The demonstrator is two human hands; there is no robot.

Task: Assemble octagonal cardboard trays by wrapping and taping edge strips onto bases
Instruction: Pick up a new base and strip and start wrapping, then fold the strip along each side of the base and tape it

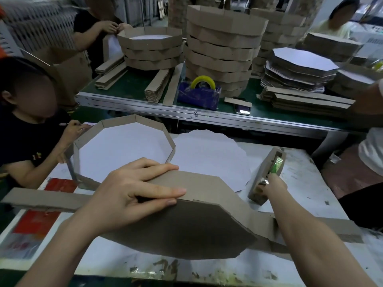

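Two hands are sharing the work at the near edge of the tabletop (300,183). Toward the left edge, one long end of the edge strip (41,198) is lying flat, sticking out well past the base. Next along, the left hand (132,193) is lying spread over the base (186,228), fingers straight, pressing the strip against the base's far-left side and clasping nothing. The base is sitting brown side up near the middle of the near edge. It is a crisp-cornered octagon, and its near side seems to be lifting a little off the tabletop. The strip is hugging its far and right sides, then trailing off toward the right edge.

Further right, the right hand (271,186) is reaching out, fingers curling onto the near end of the tape dispenser (267,172); whether a tape end is already being pinched cannot be told.

Judging by this, wrapping is only partly done and the first taping is in hand. The next move is calling for a length of tape to be drawn off and brought to the pressed side without the left hand easing up.
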